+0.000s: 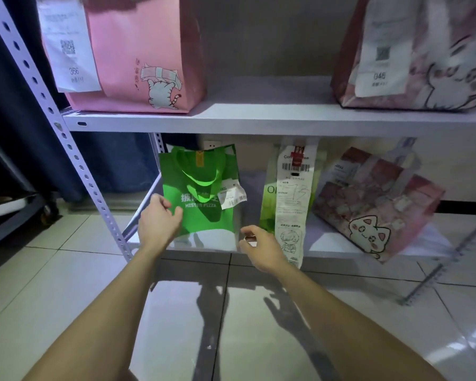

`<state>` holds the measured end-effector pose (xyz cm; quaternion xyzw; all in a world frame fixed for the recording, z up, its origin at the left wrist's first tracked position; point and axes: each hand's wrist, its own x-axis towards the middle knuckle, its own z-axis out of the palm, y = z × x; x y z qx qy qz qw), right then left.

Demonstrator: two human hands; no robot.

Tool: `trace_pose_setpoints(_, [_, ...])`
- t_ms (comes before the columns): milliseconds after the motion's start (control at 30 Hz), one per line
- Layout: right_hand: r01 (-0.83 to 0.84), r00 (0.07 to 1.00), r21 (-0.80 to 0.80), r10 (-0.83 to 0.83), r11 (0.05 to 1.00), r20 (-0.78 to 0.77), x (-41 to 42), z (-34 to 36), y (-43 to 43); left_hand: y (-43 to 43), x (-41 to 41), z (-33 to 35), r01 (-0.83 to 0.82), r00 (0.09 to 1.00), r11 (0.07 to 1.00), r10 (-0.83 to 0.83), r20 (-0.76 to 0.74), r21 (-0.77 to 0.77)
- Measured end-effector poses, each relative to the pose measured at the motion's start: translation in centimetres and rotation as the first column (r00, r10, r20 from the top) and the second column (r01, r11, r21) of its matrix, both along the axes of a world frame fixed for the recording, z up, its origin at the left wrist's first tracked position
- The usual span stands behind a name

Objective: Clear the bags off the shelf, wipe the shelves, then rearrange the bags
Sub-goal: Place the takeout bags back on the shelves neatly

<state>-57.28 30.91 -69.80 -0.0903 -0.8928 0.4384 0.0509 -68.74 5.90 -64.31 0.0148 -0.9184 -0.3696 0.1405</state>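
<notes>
A green tote bag (204, 188) with white lettering and a paper tag stands at the left of the lower shelf (327, 247). My left hand (158, 221) is at the bag's lower left edge, fingers curled against it. My right hand (259, 247) hovers open just right of the bag's base, apart from it. To the right stand a pale green bag (267, 204) with a long receipt and a tilted pink cat-print bag (374, 204). On the upper shelf (259, 116) sit a pink cat bag (138, 50) and a pink floral cat bag (423, 50).
A white perforated upright (66, 141) frames the rack's left side. Dark blue fabric (116, 160) hangs behind it. A dark low stand (14, 213) sits at far left. Glossy floor tiles (259, 325) spread in front of the rack.
</notes>
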Motion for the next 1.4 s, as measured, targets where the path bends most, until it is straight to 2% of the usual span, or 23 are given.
trace_pose_setpoints(67, [0.01, 0.999, -0.015, -0.01, 1.0, -0.05, 1.5, 0.4, 1.4, 2.1, 1.6, 1.6, 0.17, 0.985, 0.985, -0.17, 0.016, 0.003])
trace_pose_setpoints(167, [0.12, 0.989, -0.02, -0.121, 0.993, -0.084, 3.5, 1.5, 3.7, 6.3, 4.5, 2.7, 0.484, 0.847, 0.864, -0.502, 0.173, 0.137])
trace_pose_setpoints(267, [0.345, 0.93, 0.051, -0.334, 0.937, -0.156, 4.9, 3.0, 6.6, 10.4, 6.8, 2.3, 0.607, 0.754, 0.783, -0.621, 0.215, 0.133])
trace_pose_setpoints(400, [0.496, 0.845, 0.078, -0.46, 0.865, -0.273, 5.2, 4.8, 10.0, 14.7, 7.4, 2.1, 0.646, 0.743, 0.761, -0.645, 0.176, 0.059])
trace_pose_setpoints(600, [0.321, 0.945, 0.047, -0.316, 0.946, -0.088, 3.1, 6.2, 11.3, 17.5, 6.2, 2.7, 0.585, 0.764, 0.769, -0.629, 0.144, 0.257])
trace_pose_setpoints(733, [0.332, 0.939, 0.077, -0.321, 0.94, -0.125, 3.8, 6.1, 11.4, 17.4, 6.0, 1.9, 0.518, 0.83, 0.824, -0.549, 0.097, 0.23])
trace_pose_setpoints(867, [0.287, 0.955, 0.137, -0.272, 0.948, -0.117, 5.8, 5.8, 11.4, 17.2, 6.7, 2.1, 0.546, 0.815, 0.807, -0.574, 0.08, 0.225])
trace_pose_setpoints(1033, [0.26, 0.949, 0.154, -0.223, 0.953, -0.221, 8.4, 5.7, 12.5, 17.2, 8.3, 4.1, 0.628, 0.758, 0.763, -0.644, 0.098, 0.152])
trace_pose_setpoints(1200, [0.266, 0.936, 0.16, -0.215, 0.951, -0.28, 10.7, 6.7, 12.7, 16.6, 11.8, 6.5, 0.654, 0.745, 0.746, -0.664, 0.07, 0.125])
trace_pose_setpoints(1400, [0.216, 0.899, 0.152, -0.135, 0.964, -0.417, 11.8, 13.2, 12.4, 14.9, 15.4, 11.6, 0.582, 0.813, 0.798, -0.577, -0.082, 0.155])
